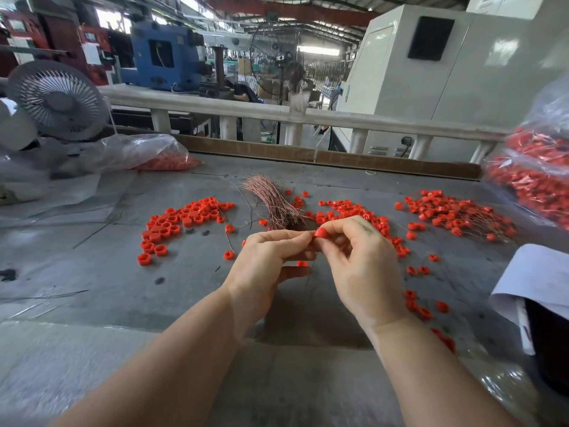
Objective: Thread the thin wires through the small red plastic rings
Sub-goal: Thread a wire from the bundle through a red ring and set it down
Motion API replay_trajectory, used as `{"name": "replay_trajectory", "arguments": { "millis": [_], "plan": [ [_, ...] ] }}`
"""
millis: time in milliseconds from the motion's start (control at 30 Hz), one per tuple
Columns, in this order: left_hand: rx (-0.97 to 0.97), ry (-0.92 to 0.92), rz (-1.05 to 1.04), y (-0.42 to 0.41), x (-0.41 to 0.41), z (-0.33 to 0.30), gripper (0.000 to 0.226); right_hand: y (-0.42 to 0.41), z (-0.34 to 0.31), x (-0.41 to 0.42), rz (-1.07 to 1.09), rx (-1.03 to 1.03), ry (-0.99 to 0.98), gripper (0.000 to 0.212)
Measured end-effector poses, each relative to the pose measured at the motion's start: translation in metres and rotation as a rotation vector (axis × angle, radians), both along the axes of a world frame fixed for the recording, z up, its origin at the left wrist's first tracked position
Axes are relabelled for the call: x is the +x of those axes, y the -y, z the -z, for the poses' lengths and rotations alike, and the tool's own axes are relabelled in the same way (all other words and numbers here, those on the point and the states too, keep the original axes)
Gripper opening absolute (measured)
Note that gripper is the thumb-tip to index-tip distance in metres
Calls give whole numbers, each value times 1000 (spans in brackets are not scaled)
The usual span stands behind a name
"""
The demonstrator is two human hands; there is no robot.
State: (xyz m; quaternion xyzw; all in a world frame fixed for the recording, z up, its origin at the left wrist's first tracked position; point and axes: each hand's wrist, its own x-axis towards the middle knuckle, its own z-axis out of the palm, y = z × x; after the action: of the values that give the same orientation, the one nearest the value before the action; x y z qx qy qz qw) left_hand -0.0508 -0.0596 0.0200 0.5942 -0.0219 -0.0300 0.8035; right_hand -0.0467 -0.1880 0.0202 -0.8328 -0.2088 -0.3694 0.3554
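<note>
ring (pixel 320 233): pinched in the right hand (pixel 363 269) fingers, rounded side up
left hand (pixel 271 263): fingers pinched together at the ring
wire bundle (pixel 274 201): lying on the tabletop (pixel 129 272), long axis running away from me

Grey worktable (pixel 129 272): loose red rings (pixel 181 220), copper wire bundle (pixel 274 201), bagged rings (pixel 166 158).
</note>
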Motion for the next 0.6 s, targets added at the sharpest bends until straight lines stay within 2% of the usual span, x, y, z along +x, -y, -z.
{"name": "replay_trajectory", "arguments": {
  "millis": [367, 600],
  "plan": [
    [78, 27, -41, 0, 0, 1, 19, -2, 0, -1, 96, -237, 31, 10],
    [63, 39, -76, 0, 1, 1, 22, -4, 0, -2, 68, -203, 2, 9]
  ]
}}
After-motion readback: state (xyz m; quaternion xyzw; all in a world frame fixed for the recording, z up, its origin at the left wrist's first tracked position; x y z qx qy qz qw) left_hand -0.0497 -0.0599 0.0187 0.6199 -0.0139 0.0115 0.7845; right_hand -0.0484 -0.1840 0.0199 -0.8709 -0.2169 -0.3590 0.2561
